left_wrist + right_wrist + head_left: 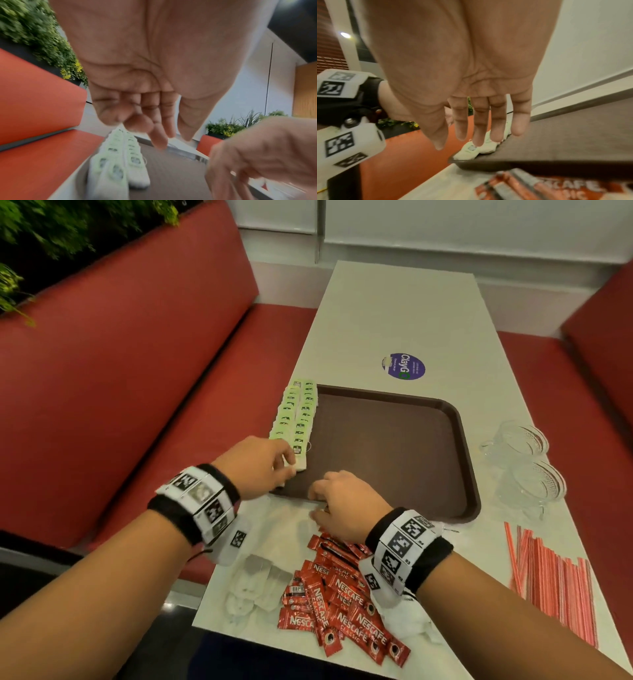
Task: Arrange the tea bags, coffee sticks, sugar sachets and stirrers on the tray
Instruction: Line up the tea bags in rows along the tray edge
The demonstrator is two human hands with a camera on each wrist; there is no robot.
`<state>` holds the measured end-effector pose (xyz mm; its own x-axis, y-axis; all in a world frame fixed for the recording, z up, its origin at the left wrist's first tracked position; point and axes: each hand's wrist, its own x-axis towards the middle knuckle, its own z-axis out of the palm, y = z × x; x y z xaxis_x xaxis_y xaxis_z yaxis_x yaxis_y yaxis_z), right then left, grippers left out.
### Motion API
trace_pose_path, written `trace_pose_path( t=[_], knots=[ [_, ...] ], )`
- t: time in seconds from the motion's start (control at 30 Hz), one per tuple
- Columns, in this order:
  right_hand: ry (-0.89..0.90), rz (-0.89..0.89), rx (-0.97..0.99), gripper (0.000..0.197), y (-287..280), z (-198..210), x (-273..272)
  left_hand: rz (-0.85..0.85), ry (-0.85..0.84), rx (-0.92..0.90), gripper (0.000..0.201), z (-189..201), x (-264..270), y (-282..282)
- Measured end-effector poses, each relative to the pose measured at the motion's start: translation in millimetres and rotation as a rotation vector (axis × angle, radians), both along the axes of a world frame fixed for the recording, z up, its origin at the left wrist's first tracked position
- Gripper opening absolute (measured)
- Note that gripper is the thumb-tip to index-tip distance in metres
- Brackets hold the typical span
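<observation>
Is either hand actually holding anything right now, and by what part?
The right hand holds nothing; its fingers hang straight. The left hand is at the nearest tea bag, but whether it pinches it cannot be told.

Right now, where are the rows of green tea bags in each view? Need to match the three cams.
Head: the rows of green tea bags run along the left edge of the brown tray, just beyond the left hand.
Left wrist: bottom centre, blurred, below the fingers.
Right wrist: centre, partly behind the right hand's fingers.
Shared landmark: the tray, with the red bench beside it.
</observation>
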<state>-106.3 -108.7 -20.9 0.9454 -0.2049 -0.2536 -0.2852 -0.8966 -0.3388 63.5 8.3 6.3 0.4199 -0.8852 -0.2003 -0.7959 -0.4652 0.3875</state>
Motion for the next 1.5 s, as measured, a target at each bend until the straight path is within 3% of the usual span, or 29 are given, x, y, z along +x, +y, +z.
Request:
trace_pose_path(
  t=[0.23, 0.4, 0.73, 1.0, 1.17, 1.33, 1.43, 1.5],
  knots=[
    [0.055, 0.262, 0.011, 0.029, 69, -3, -10, -0.153, 0.039, 0.116, 0.013, -23, -34, 98],
    [0.119, 0.363, -0.083, 0.043, 104, -16, -14, -0.212, 0.054, 0.151, 0.026, -43, -47, 130],
    [0.107, 0.353, -0.171, 0.025, 103, -18, -11, -0.171, 0.033, 0.057, 0.036, -58, -55, 139],
    [0.107, 0.268, -0.192, 0.022, 99, -18, -7, -0.024, 0.175, -0.108, 0.011, -70, -55, 136],
    [0.104, 0.231, -0.214, 0.018, 90, -20, -5, 0.034, 0.224, -0.123, 0.011, -69, -52, 125],
    [0.017, 0.126, -0.052, 0.006, 76, -9, -8, 0.053, 0.158, -0.224, 0.009, -55, -46, 116],
    [-0.095, 0.053, 0.063, 0.018, 68, -4, -10, 0.104, 0.075, -0.326, 0.009, -41, -43, 108],
    [-0.118, 0.016, 0.098, 0.016, 62, -3, -11, 0.126, 0.059, -0.336, 0.01, -33, -41, 102]
  ],
)
